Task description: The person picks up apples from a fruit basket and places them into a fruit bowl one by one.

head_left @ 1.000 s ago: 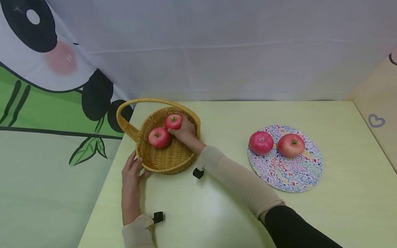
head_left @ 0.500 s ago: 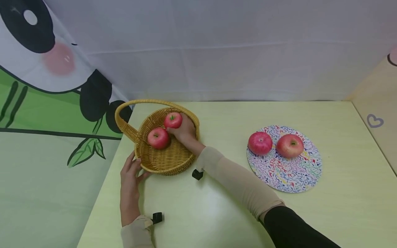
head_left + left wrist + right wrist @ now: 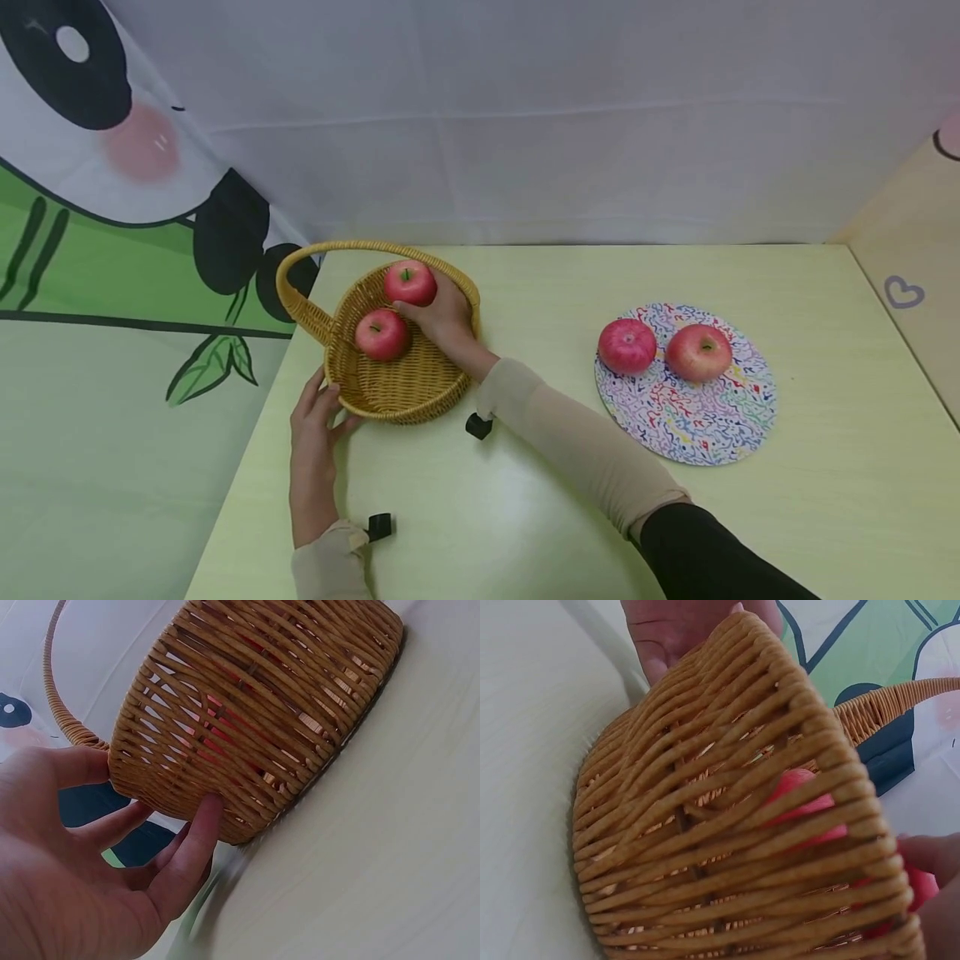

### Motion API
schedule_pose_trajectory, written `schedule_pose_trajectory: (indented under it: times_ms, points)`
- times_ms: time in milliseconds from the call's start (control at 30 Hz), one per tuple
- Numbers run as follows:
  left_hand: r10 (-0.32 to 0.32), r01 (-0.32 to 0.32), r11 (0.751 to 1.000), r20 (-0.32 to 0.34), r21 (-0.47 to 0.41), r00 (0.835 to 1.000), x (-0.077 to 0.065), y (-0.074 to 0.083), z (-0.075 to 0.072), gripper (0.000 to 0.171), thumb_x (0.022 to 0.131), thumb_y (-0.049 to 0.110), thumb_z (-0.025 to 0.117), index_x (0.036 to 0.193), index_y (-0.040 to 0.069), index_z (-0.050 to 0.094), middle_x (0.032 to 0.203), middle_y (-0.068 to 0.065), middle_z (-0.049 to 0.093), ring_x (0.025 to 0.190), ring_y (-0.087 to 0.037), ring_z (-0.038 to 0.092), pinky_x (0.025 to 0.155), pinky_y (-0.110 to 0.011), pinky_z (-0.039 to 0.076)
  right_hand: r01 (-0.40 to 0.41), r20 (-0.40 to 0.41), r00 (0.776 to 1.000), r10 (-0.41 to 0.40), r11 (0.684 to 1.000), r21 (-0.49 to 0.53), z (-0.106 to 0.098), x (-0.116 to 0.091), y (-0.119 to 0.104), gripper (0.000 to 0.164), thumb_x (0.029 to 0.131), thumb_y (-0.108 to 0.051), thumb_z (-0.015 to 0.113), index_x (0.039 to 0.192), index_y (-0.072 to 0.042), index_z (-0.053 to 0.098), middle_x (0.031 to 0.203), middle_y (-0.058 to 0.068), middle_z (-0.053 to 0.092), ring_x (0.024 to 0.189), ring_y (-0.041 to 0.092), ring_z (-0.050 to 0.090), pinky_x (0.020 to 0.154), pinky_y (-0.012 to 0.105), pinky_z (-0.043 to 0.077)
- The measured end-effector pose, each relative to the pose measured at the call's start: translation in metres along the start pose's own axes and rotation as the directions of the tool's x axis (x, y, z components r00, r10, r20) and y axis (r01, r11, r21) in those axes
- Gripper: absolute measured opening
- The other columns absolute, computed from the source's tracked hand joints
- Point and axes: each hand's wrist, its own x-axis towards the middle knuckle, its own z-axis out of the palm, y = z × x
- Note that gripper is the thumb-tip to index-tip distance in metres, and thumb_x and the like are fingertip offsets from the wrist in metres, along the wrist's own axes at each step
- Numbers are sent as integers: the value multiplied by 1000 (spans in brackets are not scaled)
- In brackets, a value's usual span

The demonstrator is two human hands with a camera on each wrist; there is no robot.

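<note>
In the head view, the right hand (image 3: pixel 447 317) reached inside the wicker basket (image 3: pixel 405 396), its fingers and thumb gripping the held apple (image 3: pixel 409 282) near the far side. The loose apple (image 3: pixel 382 335) lay in the basket just nearer the person. The left hand (image 3: pixel 313 442) touched the basket's near left side from outside. Farther right on the bench (image 3: pixel 480 517), a pink apple (image 3: pixel 627 347) and a yellowish-red apple (image 3: pixel 699 353) sat side by side on a round patterned mat (image 3: pixel 690 433).

In the left wrist view, the left hand's fingers were spread and fairly straight, touching the outside of the basket, one at the rim beside the handle. Red showed through the weave.

In the right wrist view, the basket's side hid most of the right hand's grip; part of the held apple showed beside it.
</note>
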Motion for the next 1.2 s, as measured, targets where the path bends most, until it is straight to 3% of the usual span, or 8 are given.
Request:
schedule_pose_trajectory:
  times_ms: [200,400,767,1200]
  points:
    - [-6,6,1000,-2,-12,1000,-2,2,-2,48,109,34,51,157,33,46,150,0,50,124,-15,59,80,-22,62,28,115,993,-39,995,90,0,-1,-3,86,86,-30,88,159,-24,43,152,0,58,135,16,59,112,35,51]
    - [-6,6,1000,12,-7,1000,-2,3,-2,48,110,34,50,158,33,45,157,0,44,127,-16,55,81,-22,62,63,250,961,-118,974,217,-4,-3,-4,88,86,-24,88,160,-26,41,157,1,53,139,17,57,111,32,52]
    - [1,-2,1000,12,10,1000,-1,2,-2,49,110,36,49,159,34,43,161,0,42,129,-17,55,81,-21,62,98,479,845,-236,951,295,-19,-13,-3,88,88,-17,86,162,-18,38,161,5,47,144,25,54,108,28,53]
    - [-10,10,1000,6,9,1000,0,2,-2,49,109,36,50,158,34,44,163,-1,41,127,-16,56,81,-21,62,162,580,762,-288,952,260,-45,-36,2,87,88,-24,86,161,-25,39,163,0,43,150,20,47,117,33,48]
